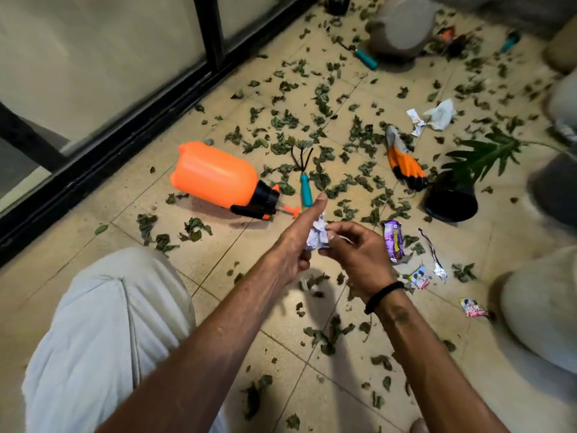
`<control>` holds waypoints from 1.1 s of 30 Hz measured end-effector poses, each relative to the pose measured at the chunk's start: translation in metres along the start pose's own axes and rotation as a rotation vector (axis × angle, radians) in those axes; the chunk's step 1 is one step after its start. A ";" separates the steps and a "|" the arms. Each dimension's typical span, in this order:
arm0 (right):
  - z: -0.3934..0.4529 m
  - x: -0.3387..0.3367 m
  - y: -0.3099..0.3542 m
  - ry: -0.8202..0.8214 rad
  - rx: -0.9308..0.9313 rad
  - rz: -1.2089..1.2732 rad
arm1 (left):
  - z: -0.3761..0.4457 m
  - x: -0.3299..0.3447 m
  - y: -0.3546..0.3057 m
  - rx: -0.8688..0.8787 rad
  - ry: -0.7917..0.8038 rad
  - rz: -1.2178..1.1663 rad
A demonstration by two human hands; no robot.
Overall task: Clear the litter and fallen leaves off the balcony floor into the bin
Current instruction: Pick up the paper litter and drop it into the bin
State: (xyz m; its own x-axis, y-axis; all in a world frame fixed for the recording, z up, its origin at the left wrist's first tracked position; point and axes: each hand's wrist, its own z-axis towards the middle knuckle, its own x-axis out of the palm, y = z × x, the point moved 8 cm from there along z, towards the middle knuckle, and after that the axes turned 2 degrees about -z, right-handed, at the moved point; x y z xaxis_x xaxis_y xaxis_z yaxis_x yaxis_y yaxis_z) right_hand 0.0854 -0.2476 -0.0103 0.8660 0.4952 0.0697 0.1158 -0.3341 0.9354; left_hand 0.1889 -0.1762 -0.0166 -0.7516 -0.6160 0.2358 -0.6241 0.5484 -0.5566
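A crumpled white paper (318, 234) is held between both hands above the tiled floor. My left hand (296, 245) cups it from the left, thumb stretched forward and fingers curled underneath. My right hand (354, 254) pinches its right side. Dry green leaves (321, 179) lie scattered over the tiles. On the floor to the right are a purple wrapper (394, 242), a silver strip (434, 256) and two small sachets (420, 278) (472, 307). A white tissue (441, 114) lies farther back. No bin is in view.
An orange sprayer (215, 179) lies on its side beside a teal-handled hand rake (306, 189). An orange glove (406, 164) and a tipped black pot (451, 200) with a plant lie to the right. Grey pots (402, 26) stand around. A black-framed glass door (125, 132) runs along the left.
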 end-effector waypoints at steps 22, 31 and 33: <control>-0.011 -0.068 -0.007 -0.291 -0.015 0.038 | 0.029 0.056 0.024 0.023 0.231 -0.091; -0.016 -0.170 -0.090 -0.587 0.190 0.080 | 0.052 0.066 0.038 0.155 -0.045 0.146; -0.024 -0.222 -0.099 -0.837 0.184 -0.330 | 0.054 0.066 0.042 0.123 -0.057 0.090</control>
State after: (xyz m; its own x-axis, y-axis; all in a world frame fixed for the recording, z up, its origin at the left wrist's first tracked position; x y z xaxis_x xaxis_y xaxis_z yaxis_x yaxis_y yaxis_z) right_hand -0.1303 -0.3055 -0.1105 0.8367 -0.1307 -0.5319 0.4328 -0.4372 0.7883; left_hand 0.1249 -0.2244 -0.0679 -0.7880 -0.6003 0.1372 -0.5211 0.5314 -0.6679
